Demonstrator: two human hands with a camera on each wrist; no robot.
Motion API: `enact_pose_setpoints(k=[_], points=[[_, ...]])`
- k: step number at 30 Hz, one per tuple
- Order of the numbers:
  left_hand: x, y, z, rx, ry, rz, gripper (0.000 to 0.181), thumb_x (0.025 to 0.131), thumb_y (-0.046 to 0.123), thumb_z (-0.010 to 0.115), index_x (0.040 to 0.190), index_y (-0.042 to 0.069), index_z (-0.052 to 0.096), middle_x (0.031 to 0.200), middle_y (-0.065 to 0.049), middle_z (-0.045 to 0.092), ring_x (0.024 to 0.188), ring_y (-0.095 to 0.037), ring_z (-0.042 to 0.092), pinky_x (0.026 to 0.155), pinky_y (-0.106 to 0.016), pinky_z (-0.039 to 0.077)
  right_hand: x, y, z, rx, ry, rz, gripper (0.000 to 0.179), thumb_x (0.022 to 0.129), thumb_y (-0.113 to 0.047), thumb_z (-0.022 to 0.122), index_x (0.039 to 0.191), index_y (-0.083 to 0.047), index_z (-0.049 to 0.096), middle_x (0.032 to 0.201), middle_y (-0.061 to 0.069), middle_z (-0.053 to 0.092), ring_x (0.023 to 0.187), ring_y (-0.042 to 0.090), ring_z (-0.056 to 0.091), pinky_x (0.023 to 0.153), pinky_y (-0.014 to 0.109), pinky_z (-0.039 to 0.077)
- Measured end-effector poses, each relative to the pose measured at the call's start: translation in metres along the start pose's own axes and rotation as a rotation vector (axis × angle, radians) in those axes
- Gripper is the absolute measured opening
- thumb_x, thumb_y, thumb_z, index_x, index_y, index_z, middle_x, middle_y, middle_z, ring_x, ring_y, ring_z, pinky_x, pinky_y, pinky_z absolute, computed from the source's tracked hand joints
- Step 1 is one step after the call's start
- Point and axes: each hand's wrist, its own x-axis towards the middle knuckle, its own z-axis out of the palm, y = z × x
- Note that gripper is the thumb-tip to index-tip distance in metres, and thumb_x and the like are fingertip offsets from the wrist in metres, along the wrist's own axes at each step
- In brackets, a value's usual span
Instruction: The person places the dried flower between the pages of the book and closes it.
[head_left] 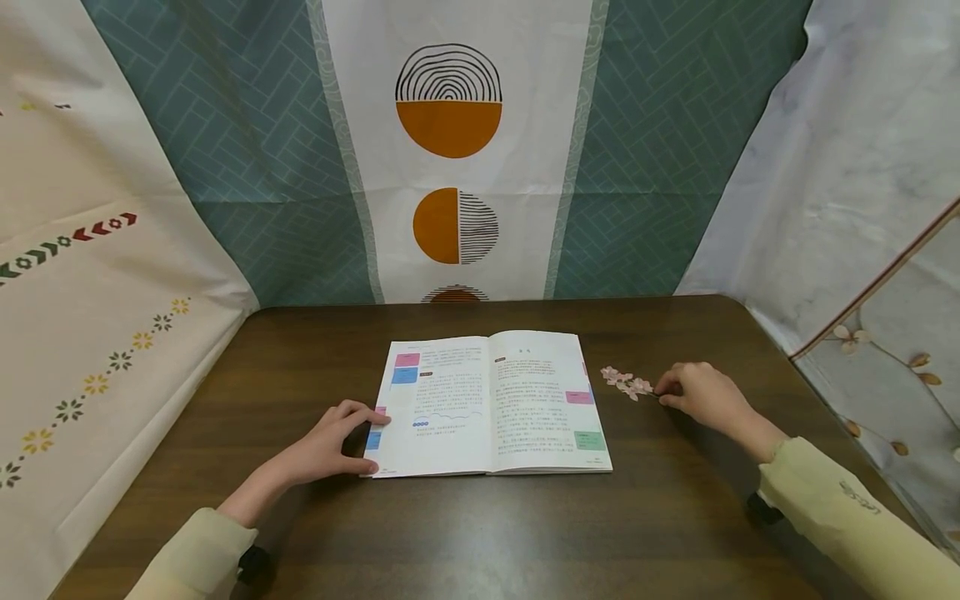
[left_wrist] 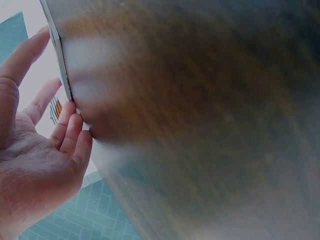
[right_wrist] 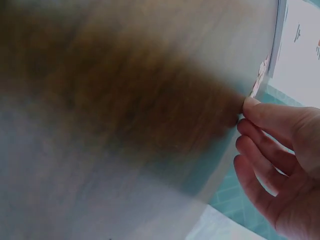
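Observation:
An open book (head_left: 457, 450) with printed pages and pink, blue and green text boxes lies flat on the brown table. My left hand (head_left: 326, 446) rests at its left edge, fingers spread and relaxed, with the fingertips and thumb on the page margin. In the left wrist view, the fingertips meet the book's edge (left_wrist: 62, 55). Right of the book, a pink blossom bookmark (head_left: 626, 382) with a dark stem lies low over the table. My right hand (head_left: 703, 396) pinches the stem end between thumb and index finger. The right wrist view shows the blossoms (right_wrist: 259, 77) just past the thumb.
The dark wooden table (head_left: 517, 533) spreads around the book. Behind it hangs a green and white cloth (head_left: 465, 175) with orange half circles. Patterned pale cloths border the left (head_left: 97, 333) and right (head_left: 847, 208) sides.

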Motion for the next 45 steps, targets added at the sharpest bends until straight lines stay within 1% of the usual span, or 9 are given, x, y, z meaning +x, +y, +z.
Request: enact_pose_setpoints(k=[4,9,20,22,26,30,35,40,45], points=[[-0.0002,-0.0004,0.0007,-0.002,0.002,0.001,0.064,0.076,0.036,0.084,0.133,0.022,0.058,0.136,-0.011,0.045,0.118,-0.029,0.038,0.092,-0.046,0.041,0.0025,0.0002,-0.0019,-0.015,0.006,-0.013,0.008,0.080,-0.009,0.080,0.082,-0.017,0.078,0.088,0.004,0.075,0.081,0.027,0.071,0.066,0.044,0.054],[-0.0005,0.0002,0.0007,-0.004,0.004,0.002,0.063,0.076,0.036,0.084,0.132,0.022,0.058,0.136,-0.012,0.045,0.117,-0.029,0.038,0.092,-0.046,0.041,0.0051,0.0005,-0.0014,-0.039,0.007,-0.021,0.008,0.080,-0.009,0.079,0.080,-0.017,0.077,0.083,0.001,0.074,0.074,0.021,0.069,0.061,0.038,0.053],[-0.0004,0.0009,-0.0001,-0.003,0.006,0.008,0.063,0.076,0.036,0.084,0.132,0.021,0.059,0.136,-0.011,0.045,0.117,-0.029,0.038,0.092,-0.045,0.041,0.0054,-0.0017,0.0030,-0.098,0.019,-0.063,0.009,0.081,-0.006,0.077,0.080,-0.014,0.073,0.080,0.001,0.069,0.073,0.018,0.063,0.064,0.038,0.053],[-0.0004,0.0007,-0.0002,-0.004,0.006,0.010,0.063,0.076,0.036,0.084,0.132,0.021,0.059,0.135,-0.012,0.045,0.117,-0.029,0.038,0.092,-0.046,0.041,0.0055,-0.0016,0.0028,-0.074,0.005,-0.069,0.010,0.082,-0.005,0.075,0.079,-0.014,0.071,0.079,0.000,0.067,0.071,0.014,0.059,0.062,0.035,0.050],[-0.0007,0.0003,-0.0002,-0.007,0.003,0.014,0.063,0.077,0.036,0.084,0.132,0.020,0.059,0.135,-0.012,0.045,0.117,-0.029,0.038,0.092,-0.046,0.041,0.0045,0.0002,0.0033,0.039,-0.036,-0.069,0.013,0.084,-0.004,0.071,0.078,-0.014,0.065,0.073,-0.004,0.062,0.061,0.006,0.049,0.057,0.026,0.041],[-0.0008,0.0009,-0.0006,-0.006,0.005,0.017,0.063,0.076,0.036,0.084,0.132,0.020,0.059,0.135,-0.012,0.045,0.116,-0.029,0.039,0.091,-0.045,0.042,0.0034,0.0008,0.0039,0.112,-0.020,-0.078,0.020,0.084,-0.002,0.070,0.077,-0.016,0.058,0.068,-0.007,0.059,0.055,0.001,0.044,0.053,0.022,0.038],[-0.0013,0.0025,-0.0009,-0.002,0.008,0.019,0.064,0.076,0.035,0.084,0.132,0.019,0.059,0.134,-0.013,0.046,0.116,-0.029,0.039,0.091,-0.044,0.042,0.0044,-0.0006,0.0050,0.122,0.028,-0.083,0.020,0.082,0.002,0.072,0.078,-0.013,0.060,0.070,-0.004,0.062,0.060,0.003,0.050,0.055,0.023,0.043],[-0.0011,0.0013,-0.0003,0.001,0.008,0.023,0.064,0.076,0.036,0.084,0.132,0.020,0.059,0.135,-0.012,0.046,0.116,-0.028,0.039,0.091,-0.045,0.042,0.0079,-0.0014,0.0028,0.095,0.018,-0.062,0.011,0.084,0.002,0.072,0.091,-0.006,0.071,0.082,0.006,0.071,0.072,0.015,0.066,0.064,0.033,0.055],[-0.0004,0.0001,-0.0001,0.004,0.009,0.022,0.063,0.076,0.037,0.084,0.132,0.021,0.059,0.135,-0.012,0.046,0.116,-0.028,0.039,0.092,-0.045,0.041,0.0103,-0.0004,0.0007,0.049,0.023,-0.041,0.009,0.085,-0.001,0.072,0.092,-0.005,0.077,0.088,0.010,0.076,0.077,0.021,0.071,0.067,0.038,0.056]])
